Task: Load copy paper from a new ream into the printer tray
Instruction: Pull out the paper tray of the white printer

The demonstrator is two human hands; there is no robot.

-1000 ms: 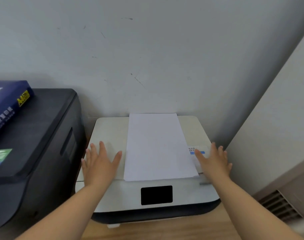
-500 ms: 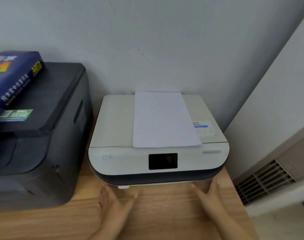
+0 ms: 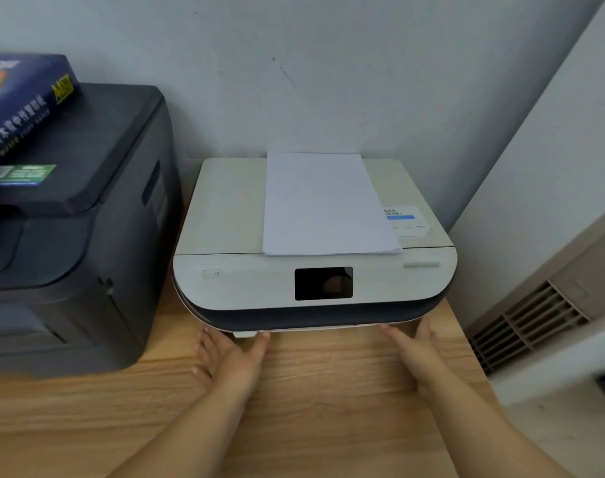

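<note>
Head view: both the left hand (image 3: 230, 360) and right hand (image 3: 416, 353) are open, holding nothing, fingertips at the near bottom edge of the white flat printer (image 3: 225, 219). The thin white paper stack (image 3: 325, 205) lies on top; it looks light and floppy, so hold both sides. The blue wrapped ream (image 3: 21, 105) sits far left.

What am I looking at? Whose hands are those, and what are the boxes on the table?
The camera sits on a person's head and looks down, so you see their own arms. The left hand and right hand are open, holding nothing, reaching to the bottom front edge of a white printer. A stack of white paper lies on its lid. Beside it stands a bigger black printer, with a blue pack of paper on top. Both printers stand on a wooden table.
</note>
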